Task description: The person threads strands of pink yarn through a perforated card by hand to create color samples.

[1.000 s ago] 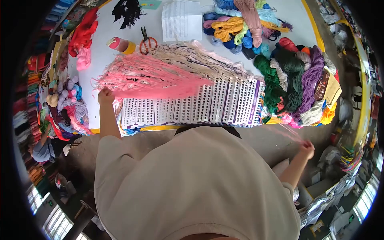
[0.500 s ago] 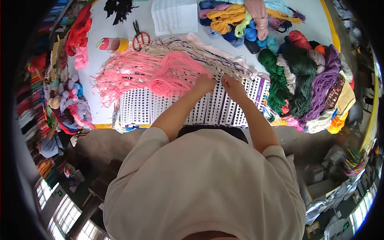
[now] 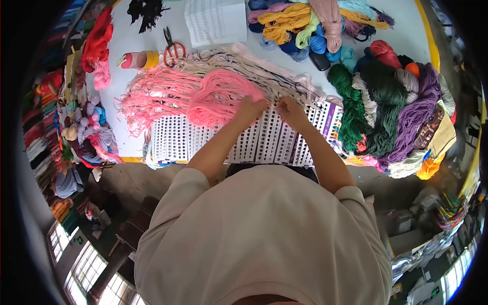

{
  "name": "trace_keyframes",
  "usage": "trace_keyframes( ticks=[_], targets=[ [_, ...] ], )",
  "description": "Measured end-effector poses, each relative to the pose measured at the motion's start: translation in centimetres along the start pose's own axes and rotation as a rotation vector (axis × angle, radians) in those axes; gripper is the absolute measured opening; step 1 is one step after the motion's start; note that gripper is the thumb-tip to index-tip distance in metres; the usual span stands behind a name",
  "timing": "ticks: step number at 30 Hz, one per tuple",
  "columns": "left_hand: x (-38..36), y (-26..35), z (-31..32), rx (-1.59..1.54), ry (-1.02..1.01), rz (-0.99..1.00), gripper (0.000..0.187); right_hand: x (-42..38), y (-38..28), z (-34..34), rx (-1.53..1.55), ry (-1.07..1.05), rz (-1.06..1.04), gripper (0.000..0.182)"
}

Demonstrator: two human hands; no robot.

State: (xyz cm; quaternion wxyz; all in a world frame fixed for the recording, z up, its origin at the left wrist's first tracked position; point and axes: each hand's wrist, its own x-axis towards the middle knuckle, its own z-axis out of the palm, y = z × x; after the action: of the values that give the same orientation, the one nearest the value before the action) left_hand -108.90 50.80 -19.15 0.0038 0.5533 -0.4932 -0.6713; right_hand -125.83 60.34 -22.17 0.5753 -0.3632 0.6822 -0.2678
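Note:
My left hand (image 3: 250, 111) is closed at the right end of the pink yarn (image 3: 216, 96), its fingers over the strands. Just to its right, my right hand (image 3: 291, 113) has its fingers pinched together above the punched cards (image 3: 249, 145); whatever is between them is too small to make out. The white cards with rows of dark holes lie side by side along the table's near edge. Cream and dark strands (image 3: 284, 79) run behind both hands and down toward the cards' top ends.
Orange-handled scissors (image 3: 174, 52), a thread cone (image 3: 137, 60) and a printed sheet (image 3: 215, 21) lie behind the pink yarn. Coloured skeins (image 3: 305, 25) are at the back; green and purple hanks (image 3: 414, 109) are at the right. Red yarn (image 3: 96, 43) lies at the left.
My left hand has moved a little left and down, and the pink yarn beside it has shifted. My right hand has moved slightly left and down. The view has tilted slightly.

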Motion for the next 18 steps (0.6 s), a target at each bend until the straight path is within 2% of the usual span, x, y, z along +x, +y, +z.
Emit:
trace_keyframes(
  ticks=[1, 2, 4, 6, 8, 9, 10, 12, 13, 14, 15, 17, 18],
  targets=[
    [-0.4, 0.4, -0.6, -0.272, 0.041, -0.031, 0.013, 0.3, 0.7, 0.2, 0.004, 0.015, -0.029, 0.023],
    [-0.7, 0.8, -0.9, -0.265, 0.043, -0.033, 0.013, 0.2, 0.4, 0.2, 0.009, 0.029, -0.057, 0.023],
    [-1.4, 1.5, -1.4, -0.752, -0.234, -0.261, 0.012, -0.1, -0.1, -0.1, -0.001, -0.001, -0.031, 0.020],
    [-2.4, 2.1, -0.7, -0.861, -0.311, -0.294, 0.013, 0.0, 0.1, -0.1, -0.014, -0.026, -0.004, 0.018],
    [-2.9, 3.1, 0.3, -0.580, -0.451, -0.284, 0.021, 0.5, 1.5, 0.4, 0.268, -0.026, -0.080, 0.027],
    [-1.8, 1.9, 1.0, -0.207, -0.309, -0.374, 0.020, 0.1, 0.5, -0.1, 0.267, -0.027, -0.078, 0.027],
    [-0.9, 0.6, 1.5, -0.212, -0.309, -0.374, 0.020, -0.4, -0.5, -0.8, 0.349, -0.066, -0.025, 0.030],
    [0.0, -0.5, 2.3, 0.237, -0.216, -0.061, 0.020, -0.6, -1.1, -1.2, 0.422, -0.111, 0.030, 0.032],
    [0.4, -1.0, 1.9, 0.232, -0.214, -0.059, 0.020, -0.4, -0.5, -1.0, 0.256, -0.097, 0.003, 0.033],
    [0.2, -0.7, 0.8, 0.509, -0.038, 0.088, 0.021, -0.3, -0.3, -0.8, 0.094, -0.083, -0.024, 0.034],
    [-0.2, -0.2, -0.6, 0.785, 0.143, 0.234, 0.023, -0.3, -0.4, -0.8, 0.095, -0.085, -0.025, 0.034],
    [-0.6, 1.0, -5.9, 0.006, -0.031, -0.254, 0.023, -0.5, -1.1, -0.5, -0.230, -0.029, -0.088, 0.034],
    [-2.7, 3.4, -7.8, -0.395, 0.081, -0.283, 0.016, -0.5, -1.0, -0.3, -0.226, -0.028, -0.092, 0.034]
  ],
)
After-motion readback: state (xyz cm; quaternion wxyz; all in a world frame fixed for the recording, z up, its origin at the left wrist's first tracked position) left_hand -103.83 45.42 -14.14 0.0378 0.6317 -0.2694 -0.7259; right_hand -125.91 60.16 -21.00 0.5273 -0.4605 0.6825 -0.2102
